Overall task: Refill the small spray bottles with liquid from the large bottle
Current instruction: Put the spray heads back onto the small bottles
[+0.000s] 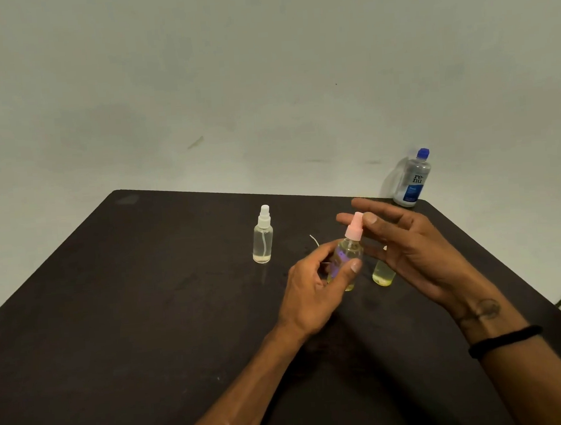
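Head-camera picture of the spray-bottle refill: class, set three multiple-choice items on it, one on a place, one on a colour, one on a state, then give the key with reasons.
1. Where does the large bottle stand?
A. far right corner of the table
B. near left corner
C. in a hand

2. What colour is the held spray bottle's pump top?
A. blue
B. pink
C. black

3. What is the left hand doing?
A. lying flat on the table
B. gripping the spray bottle
C. holding the large bottle

Key: 1 A, it stands by the wall at that corner; 2 B, the top is pale pink; 3 B, fingers and thumb curl round its body.

"re-nu" printed on large bottle [412, 180], smaller label text illegible
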